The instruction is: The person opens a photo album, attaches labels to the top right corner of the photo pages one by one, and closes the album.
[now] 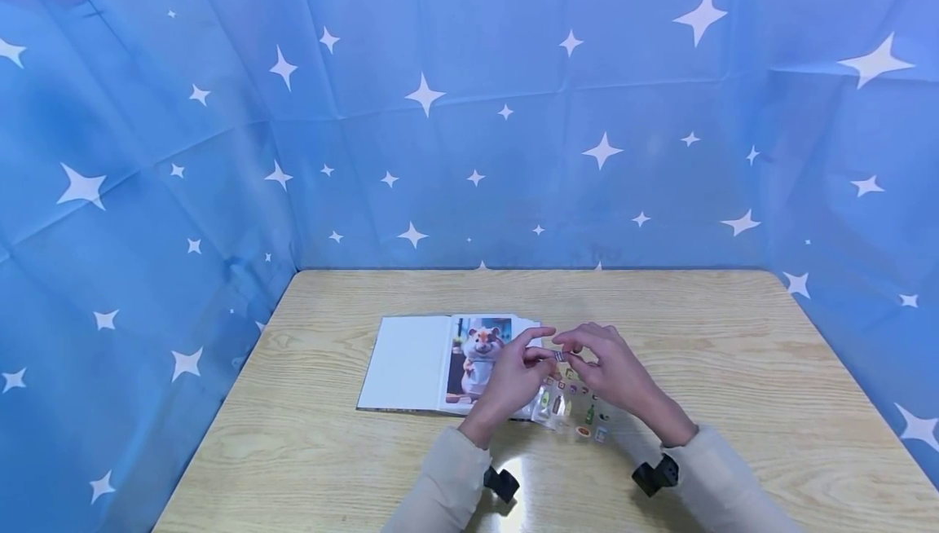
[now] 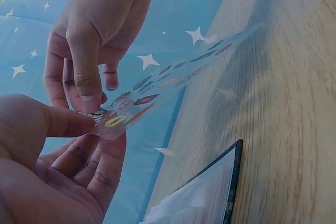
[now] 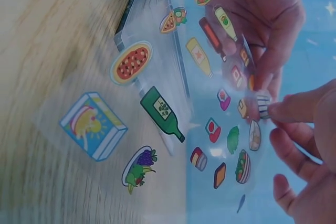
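A clear sticker sheet (image 3: 212,129) printed with small food stickers is held up above the table, over the right side of an open album (image 1: 407,362). My left hand (image 1: 509,378) pinches one edge of the sheet between thumb and fingers. From the other side, my right hand (image 1: 609,370) pinches a small black-and-white striped sticker (image 3: 263,104) at that same edge, thumb against fingertip. Across the sheet, the right wrist view shows a green bottle sticker (image 3: 161,113), a pizza sticker (image 3: 131,63) and a blue box sticker (image 3: 94,126). The album's right-hand page is partly hidden behind my left hand.
A hamster picture (image 1: 480,354) fills the album page beside the blank white inner cover. The album lies flat on a light wood table (image 1: 293,451). Behind the table hangs a blue cloth (image 1: 513,191) with white stars. Both wrists carry black cameras (image 1: 502,484).
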`<action>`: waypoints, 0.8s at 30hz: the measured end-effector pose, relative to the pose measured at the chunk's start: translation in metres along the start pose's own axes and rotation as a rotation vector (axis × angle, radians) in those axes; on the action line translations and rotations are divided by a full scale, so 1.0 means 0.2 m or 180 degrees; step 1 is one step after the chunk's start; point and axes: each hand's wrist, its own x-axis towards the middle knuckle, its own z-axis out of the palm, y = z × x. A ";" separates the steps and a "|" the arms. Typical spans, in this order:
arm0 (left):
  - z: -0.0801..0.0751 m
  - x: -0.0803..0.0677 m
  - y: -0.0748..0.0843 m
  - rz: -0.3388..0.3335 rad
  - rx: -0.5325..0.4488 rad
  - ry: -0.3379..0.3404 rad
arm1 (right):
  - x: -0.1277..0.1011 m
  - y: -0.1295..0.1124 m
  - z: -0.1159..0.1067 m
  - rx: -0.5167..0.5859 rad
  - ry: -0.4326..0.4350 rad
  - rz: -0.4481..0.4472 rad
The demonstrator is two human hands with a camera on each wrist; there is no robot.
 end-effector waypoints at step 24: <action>0.02 0.03 -0.03 -0.0267 -0.0216 0.0029 | -0.02 0.04 -0.03 0.0111 -0.0016 0.0168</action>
